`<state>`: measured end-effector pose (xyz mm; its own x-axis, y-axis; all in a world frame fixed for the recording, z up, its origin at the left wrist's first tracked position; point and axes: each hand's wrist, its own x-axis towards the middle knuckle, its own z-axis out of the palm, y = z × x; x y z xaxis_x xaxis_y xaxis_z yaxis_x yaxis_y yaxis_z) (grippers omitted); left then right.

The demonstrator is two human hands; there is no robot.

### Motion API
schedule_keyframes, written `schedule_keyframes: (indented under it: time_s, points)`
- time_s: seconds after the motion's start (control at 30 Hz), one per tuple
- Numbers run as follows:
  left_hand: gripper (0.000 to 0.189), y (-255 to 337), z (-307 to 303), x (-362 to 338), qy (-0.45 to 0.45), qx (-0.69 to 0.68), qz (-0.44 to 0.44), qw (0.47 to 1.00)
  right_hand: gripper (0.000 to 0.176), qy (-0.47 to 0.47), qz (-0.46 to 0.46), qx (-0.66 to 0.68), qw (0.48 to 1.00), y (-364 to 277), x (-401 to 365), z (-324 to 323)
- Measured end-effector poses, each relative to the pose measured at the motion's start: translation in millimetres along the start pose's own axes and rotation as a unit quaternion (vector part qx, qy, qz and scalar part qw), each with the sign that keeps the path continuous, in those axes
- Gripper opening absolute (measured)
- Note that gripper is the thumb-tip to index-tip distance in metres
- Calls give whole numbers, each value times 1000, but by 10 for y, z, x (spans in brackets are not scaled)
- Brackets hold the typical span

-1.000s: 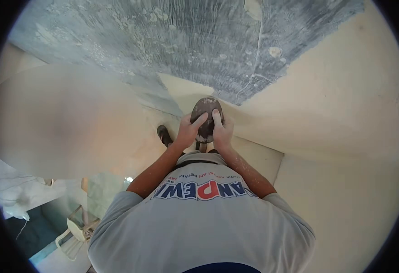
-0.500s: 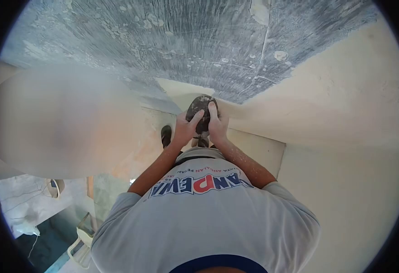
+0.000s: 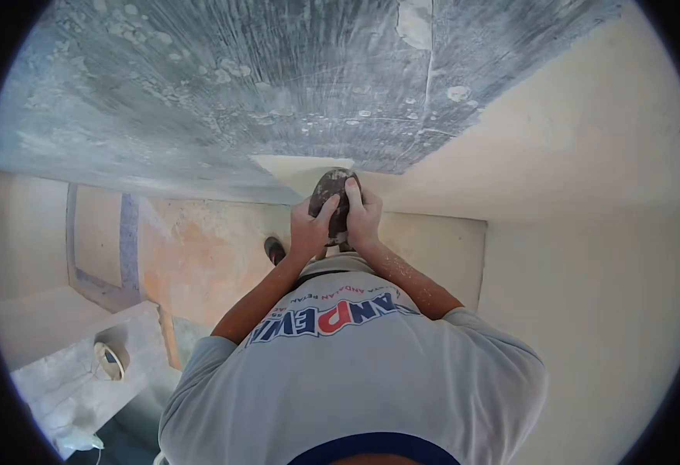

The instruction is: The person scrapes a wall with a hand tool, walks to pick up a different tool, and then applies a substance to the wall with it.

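Both my hands hold a dark oval object with pale smears (image 3: 330, 184) in front of my waist. My left hand (image 3: 309, 226) grips its left side, thumb lying across its face. On the right side, my right hand (image 3: 364, 220) wraps round it, with the thumb pointing up along the face. White dust speckles my right forearm. Just beyond the object is a wall with a grey, streaked, patchy surface (image 3: 316, 77), which borders a smooth cream area (image 3: 580, 132). The fingers behind the object are hidden.
A dark shoe (image 3: 275, 250) shows on the floor left of my hands. At the lower left, a pale round container (image 3: 110, 361) rests on a whitish surface (image 3: 65, 364). A plain pale wall (image 3: 588, 325) rises on the right.
The large blurred patch on the left is gone, showing a wall and floor there. The view has shifted slightly; both hands still hold the dark object, now a little lower in view.
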<state>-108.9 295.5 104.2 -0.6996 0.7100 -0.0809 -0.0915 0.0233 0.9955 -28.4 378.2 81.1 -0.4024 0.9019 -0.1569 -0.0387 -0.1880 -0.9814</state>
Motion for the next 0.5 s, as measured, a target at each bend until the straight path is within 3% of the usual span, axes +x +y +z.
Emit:
schedule_keyframes:
  time_s: [0.17,0.3,0.37,0.5]
  points:
    - [26,-181,1,1,23,28,14,999,39,21,-20,44,999,29,18,61]
    - [27,52,37,-14,27,29,29,999,37,9,-41,16,999,-78,79,23]
    - [27,4,-41,-14,-7,36,-44,998,37,7,-39,8,999,-47,40,2]
    - [24,-56,36,-11,16,2,18,1000,35,-6,-47,39,998,2,46,29]
